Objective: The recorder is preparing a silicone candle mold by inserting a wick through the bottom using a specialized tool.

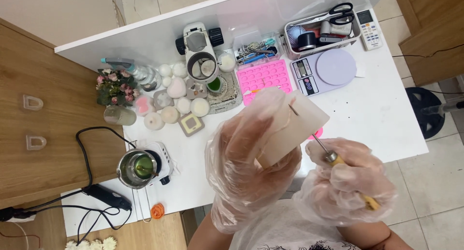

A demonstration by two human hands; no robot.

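Observation:
Both my hands wear clear plastic gloves. My left hand (244, 168) grips a pale cream block-shaped candle (295, 127), held tilted up above the white table (372, 114), with a wick at its top end. My right hand (345, 182) holds a thin metal tool with a wooden handle (333, 158); its metal tip reaches the candle's lower right edge.
On the table lie a pink silicone mould (265, 77), a lilac kitchen scale (324, 71), several small white candles (176, 105), a flower pot (115, 88), a tool tray with scissors (321, 30) and a steel pot with green wax on a small hotplate (137, 168). Black cables (87, 201) trail left.

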